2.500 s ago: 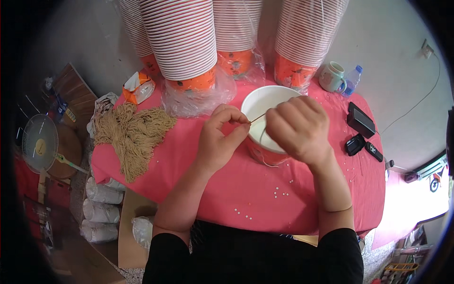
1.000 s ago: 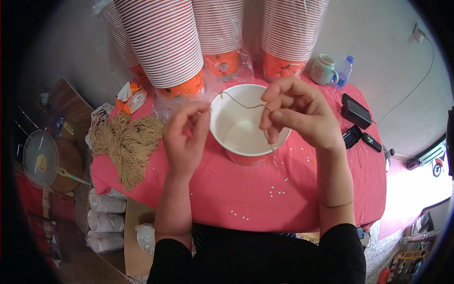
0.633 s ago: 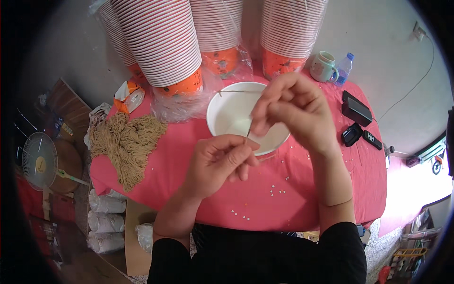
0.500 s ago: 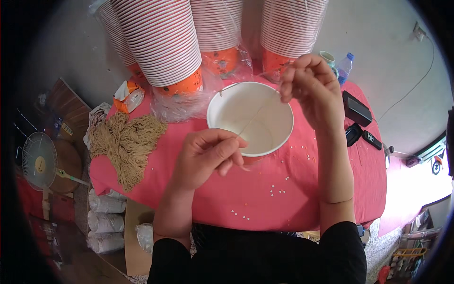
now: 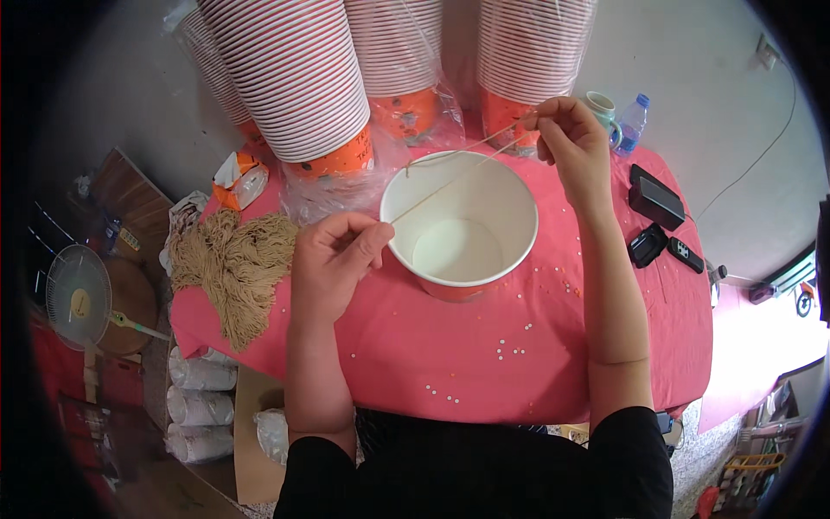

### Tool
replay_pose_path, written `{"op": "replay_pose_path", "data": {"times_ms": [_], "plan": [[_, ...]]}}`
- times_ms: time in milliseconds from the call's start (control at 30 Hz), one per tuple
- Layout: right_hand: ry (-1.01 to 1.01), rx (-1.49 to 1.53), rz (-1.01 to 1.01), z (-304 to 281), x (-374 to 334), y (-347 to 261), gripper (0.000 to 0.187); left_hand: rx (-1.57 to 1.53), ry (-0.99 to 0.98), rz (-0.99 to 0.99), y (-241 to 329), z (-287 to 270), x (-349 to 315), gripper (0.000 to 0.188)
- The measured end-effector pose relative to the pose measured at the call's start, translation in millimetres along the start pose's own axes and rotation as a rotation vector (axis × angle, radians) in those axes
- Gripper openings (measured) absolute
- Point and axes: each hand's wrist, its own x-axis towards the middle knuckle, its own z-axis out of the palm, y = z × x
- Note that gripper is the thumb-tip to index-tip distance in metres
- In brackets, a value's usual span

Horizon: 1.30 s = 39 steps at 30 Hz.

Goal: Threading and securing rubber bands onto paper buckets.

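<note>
A thin tan string (image 5: 450, 185) is drawn taut between my hands, slanting over a round paper bucket (image 5: 512, 223). My left hand (image 5: 333, 259), at the bucket's near left, pinches one end between thumb and forefinger. Above the far right rim, my right hand (image 5: 571, 151) grips the other end with curled fingers. A second length of the string runs back from the right hand toward the bucket's far left rim, where it hangs over the edge. The bucket stands upright, white inside with a reddish outer wall. Only its bare bottom shows within.
Tall stacks of paper buckets (image 5: 298, 86) in clear plastic stand at the back. A bundle of tan strings (image 5: 233, 268) lies left on the pink tablecloth (image 5: 450, 363). Small white dots are scattered nearby. A mug (image 5: 600, 107), a water bottle (image 5: 634, 124) and a black case (image 5: 655, 203) sit right.
My left hand has moved left and slightly up, away from the bucket's front, pulling the string straighter. My right hand has shifted slightly, its fingers now more closed.
</note>
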Motion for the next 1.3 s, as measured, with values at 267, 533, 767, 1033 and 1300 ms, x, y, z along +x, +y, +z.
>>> {"op": "replay_pose_path", "data": {"times_ms": [267,533,767,1033,1300], "plan": [[-0.008,-0.969,-0.449,7,-18,-26,0.023,-0.213,-0.034,-0.031,-8,7,8,0.029],[-0.610,-0.260,-0.059,64,-80,-74,0.039,-0.148,-0.045,0.085,-6,24,-4,0.026],[-0.624,-0.382,-0.162,63,-77,-64,0.011,-0.050,-0.071,0.122,-10,27,-6,0.028],[-0.604,-0.312,-0.083,60,-76,-61,0.004,-0.163,-0.073,0.185,-11,36,-6,0.012],[-0.616,-0.280,-0.036,31,-51,-68,0.004,0.213,-0.035,0.476,-3,45,-9,0.018]]}}
